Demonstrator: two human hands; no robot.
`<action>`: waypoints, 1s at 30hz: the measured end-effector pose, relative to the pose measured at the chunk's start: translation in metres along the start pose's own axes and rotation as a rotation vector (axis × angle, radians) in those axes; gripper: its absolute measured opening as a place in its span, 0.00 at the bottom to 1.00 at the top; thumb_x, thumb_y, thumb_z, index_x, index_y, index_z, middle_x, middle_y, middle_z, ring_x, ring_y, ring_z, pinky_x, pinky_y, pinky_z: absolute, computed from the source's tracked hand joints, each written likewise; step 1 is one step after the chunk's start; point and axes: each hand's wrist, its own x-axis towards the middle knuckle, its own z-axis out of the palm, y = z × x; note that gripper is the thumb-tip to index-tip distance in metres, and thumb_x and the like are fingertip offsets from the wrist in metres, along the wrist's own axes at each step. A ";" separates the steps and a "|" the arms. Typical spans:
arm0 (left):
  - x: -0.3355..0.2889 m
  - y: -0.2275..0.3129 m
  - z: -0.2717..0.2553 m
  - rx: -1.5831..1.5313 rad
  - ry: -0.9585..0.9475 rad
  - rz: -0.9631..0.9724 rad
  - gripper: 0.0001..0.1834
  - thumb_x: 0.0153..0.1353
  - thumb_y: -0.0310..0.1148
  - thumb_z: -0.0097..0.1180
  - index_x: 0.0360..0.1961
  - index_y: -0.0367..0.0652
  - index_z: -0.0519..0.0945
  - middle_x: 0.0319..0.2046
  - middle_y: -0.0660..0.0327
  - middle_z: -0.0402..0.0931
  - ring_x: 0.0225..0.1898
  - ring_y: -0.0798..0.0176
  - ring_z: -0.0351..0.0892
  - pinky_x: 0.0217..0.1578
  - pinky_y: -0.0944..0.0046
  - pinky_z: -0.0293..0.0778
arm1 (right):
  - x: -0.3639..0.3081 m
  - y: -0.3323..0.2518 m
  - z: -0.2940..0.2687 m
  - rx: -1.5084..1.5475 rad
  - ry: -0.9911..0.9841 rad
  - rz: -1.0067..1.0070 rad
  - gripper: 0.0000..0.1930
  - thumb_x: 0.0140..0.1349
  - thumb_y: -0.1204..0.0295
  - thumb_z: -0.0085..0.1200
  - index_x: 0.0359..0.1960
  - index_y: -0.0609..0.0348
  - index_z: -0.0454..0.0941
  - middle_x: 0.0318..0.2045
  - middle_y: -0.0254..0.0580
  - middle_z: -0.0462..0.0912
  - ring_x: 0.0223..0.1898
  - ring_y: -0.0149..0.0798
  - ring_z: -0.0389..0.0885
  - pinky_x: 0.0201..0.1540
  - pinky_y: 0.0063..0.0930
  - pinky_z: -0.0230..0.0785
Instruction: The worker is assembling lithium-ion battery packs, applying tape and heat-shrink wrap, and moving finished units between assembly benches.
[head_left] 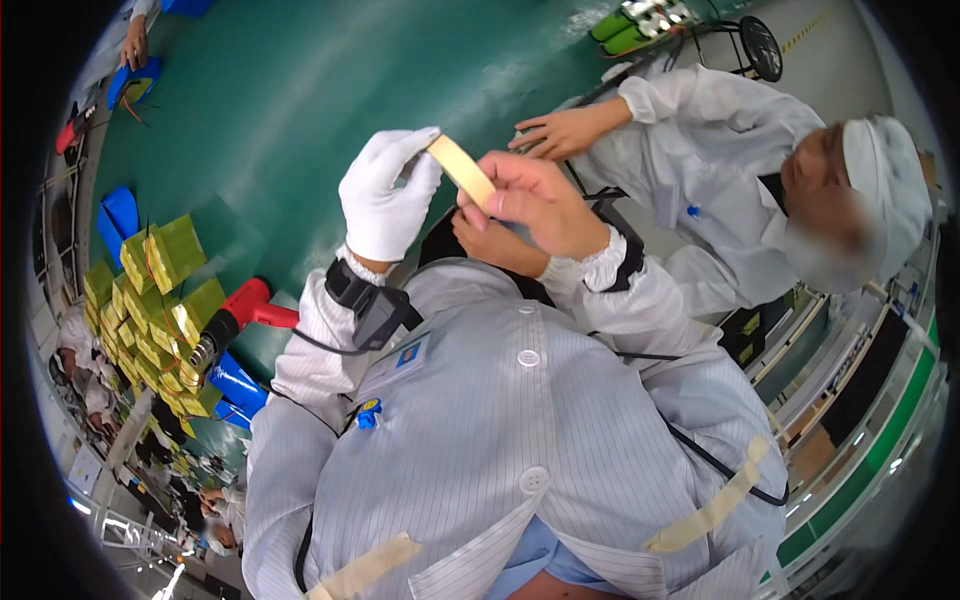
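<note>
A pale yellow roll of masking tape (462, 172), seen edge-on, is held up between my two hands above the green work surface (300, 90). My left hand (388, 195) wears a white glove and pinches the tape's upper left end between thumb and fingers. Bare-skinned, my right hand (540, 200) grips the lower right end, its thumb lying along the near side. Both wrists carry dark straps; a black box-shaped device (378, 312) sits on the left one.
Yellow wrapped packs (160, 310) are piled at left, beside a red and black heat gun (240, 315) and blue trays (236, 385). A co-worker in white (720, 200) sits close at right, one hand (570, 130) extended near mine. Green cylinders (640, 25) lie at the far right.
</note>
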 end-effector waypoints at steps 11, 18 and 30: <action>-0.048 0.062 0.034 0.043 -0.060 0.108 0.15 0.57 0.22 0.65 0.47 0.41 0.85 0.29 0.61 0.79 0.30 0.69 0.78 0.32 0.69 0.74 | -0.109 0.010 0.016 -0.060 0.076 0.025 0.12 0.70 0.69 0.46 0.42 0.67 0.77 0.33 0.35 0.78 0.36 0.26 0.74 0.45 0.21 0.67; -0.064 0.063 0.049 0.119 -0.166 0.170 0.17 0.62 0.22 0.59 0.53 0.40 0.82 0.27 0.66 0.77 0.30 0.73 0.75 0.32 0.71 0.72 | -0.132 0.004 0.010 -0.134 0.080 0.004 0.12 0.71 0.69 0.45 0.43 0.66 0.77 0.33 0.35 0.78 0.37 0.27 0.74 0.46 0.22 0.67; -0.090 0.070 0.072 -0.814 -0.118 -0.543 0.14 0.65 0.24 0.58 0.51 0.35 0.83 0.33 0.63 0.82 0.30 0.74 0.76 0.32 0.74 0.74 | -0.143 0.000 0.029 -0.146 0.081 -0.080 0.11 0.71 0.70 0.44 0.43 0.64 0.77 0.30 0.33 0.78 0.35 0.26 0.74 0.44 0.21 0.67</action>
